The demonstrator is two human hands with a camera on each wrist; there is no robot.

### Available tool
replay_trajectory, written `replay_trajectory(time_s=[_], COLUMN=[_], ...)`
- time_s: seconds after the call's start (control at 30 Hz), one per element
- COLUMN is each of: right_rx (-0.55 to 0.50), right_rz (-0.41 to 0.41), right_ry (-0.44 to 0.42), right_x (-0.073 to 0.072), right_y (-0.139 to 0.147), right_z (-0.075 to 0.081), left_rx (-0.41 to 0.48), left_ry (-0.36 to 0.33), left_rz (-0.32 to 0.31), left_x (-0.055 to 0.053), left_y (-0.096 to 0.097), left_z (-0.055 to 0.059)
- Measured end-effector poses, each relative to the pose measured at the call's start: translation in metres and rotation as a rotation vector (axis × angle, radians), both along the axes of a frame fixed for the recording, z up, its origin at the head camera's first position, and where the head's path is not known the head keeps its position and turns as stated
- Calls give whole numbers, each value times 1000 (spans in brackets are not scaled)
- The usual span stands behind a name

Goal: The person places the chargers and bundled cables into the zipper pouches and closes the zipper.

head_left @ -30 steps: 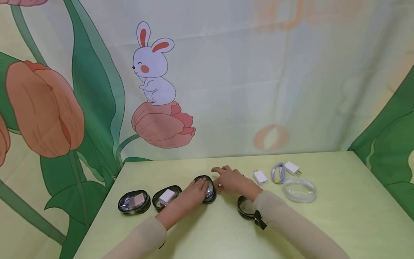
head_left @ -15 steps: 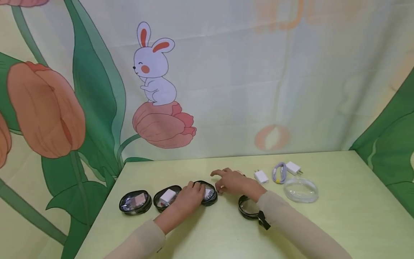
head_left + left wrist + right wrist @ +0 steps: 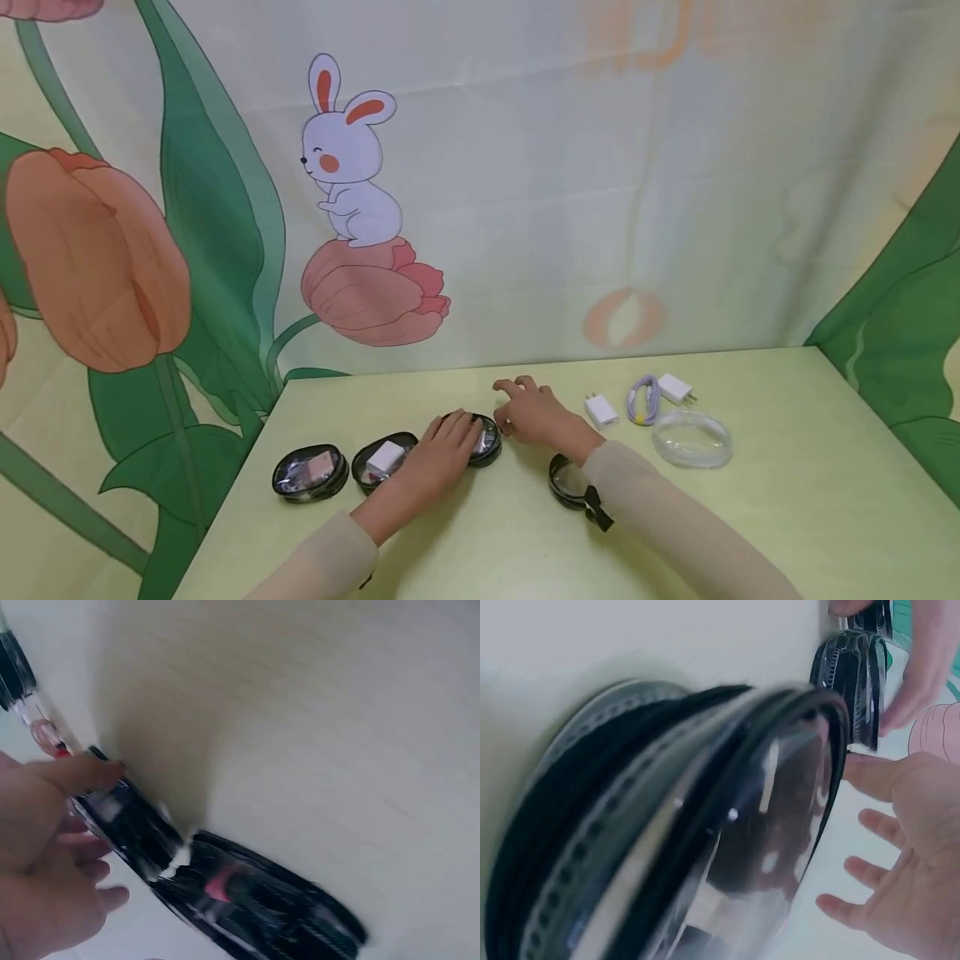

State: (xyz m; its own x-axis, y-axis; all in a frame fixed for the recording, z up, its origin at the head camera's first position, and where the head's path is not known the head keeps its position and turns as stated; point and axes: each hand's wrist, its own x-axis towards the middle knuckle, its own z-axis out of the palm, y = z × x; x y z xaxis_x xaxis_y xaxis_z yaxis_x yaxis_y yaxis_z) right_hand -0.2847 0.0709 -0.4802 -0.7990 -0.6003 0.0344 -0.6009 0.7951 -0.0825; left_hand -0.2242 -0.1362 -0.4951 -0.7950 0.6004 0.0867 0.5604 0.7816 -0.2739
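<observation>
My left hand (image 3: 438, 454) lies over the third pouch (image 3: 489, 440), an oval one with black trim and a clear top. In the left wrist view, its thumb and fingers hold opposite sides of that pouch (image 3: 131, 829). Just right of this pouch is my right hand (image 3: 534, 415), its fingers loosely bent; in the right wrist view, the fingers of that hand (image 3: 922, 840) are spread and hold nothing. Below the right wrist sits another clear-topped black pouch (image 3: 570, 482) with a black strap, partly covered by the sleeve.
Two filled pouches stand at the left, one with a pink block (image 3: 318, 467), one with a white block (image 3: 386, 459). Back right are two white plug adapters (image 3: 601, 411) (image 3: 676, 389), a coiled lilac cable (image 3: 643, 400) and a clear round case (image 3: 692, 439).
The pouch under my left hand has turned from a steeper slant to lying more sideways, and that hand has shifted slightly left over it. My right hand stays almost in place.
</observation>
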Motion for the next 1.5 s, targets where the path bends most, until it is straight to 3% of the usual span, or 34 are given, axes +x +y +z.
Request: replay_trajectory(time_s=[0.13,0.23,0.63,0.8,0.97,1.2,1.27,1.5], right_rx=[22,4,-22,1,-11,-39,-59,-78], right_rz=[-29,-18,64,80,115,33,26,19], right_ry=[-12,-34,-91,-108,-89,-33,-8,-1], right_x=[1,3,16,18,17,17,18,20], right_y=[-1,2,3,4,2,4,4,7], right_z=[-1,-2,3,2,4,3,2,0], left_rx=[14,33,-5,-56,-68,28,42,3], left_ry=[-167,-203,-162,-87,-32,15,9,-112], left_rz=[-34,-39,-22,-21,48,131,113,-95], left_x=[0,1,2,2,1,8,10,6], left_y=[-6,-7,-3,-2,3,6,4,-9], left_z=[0,0,1,-2,-4,0,1,1])
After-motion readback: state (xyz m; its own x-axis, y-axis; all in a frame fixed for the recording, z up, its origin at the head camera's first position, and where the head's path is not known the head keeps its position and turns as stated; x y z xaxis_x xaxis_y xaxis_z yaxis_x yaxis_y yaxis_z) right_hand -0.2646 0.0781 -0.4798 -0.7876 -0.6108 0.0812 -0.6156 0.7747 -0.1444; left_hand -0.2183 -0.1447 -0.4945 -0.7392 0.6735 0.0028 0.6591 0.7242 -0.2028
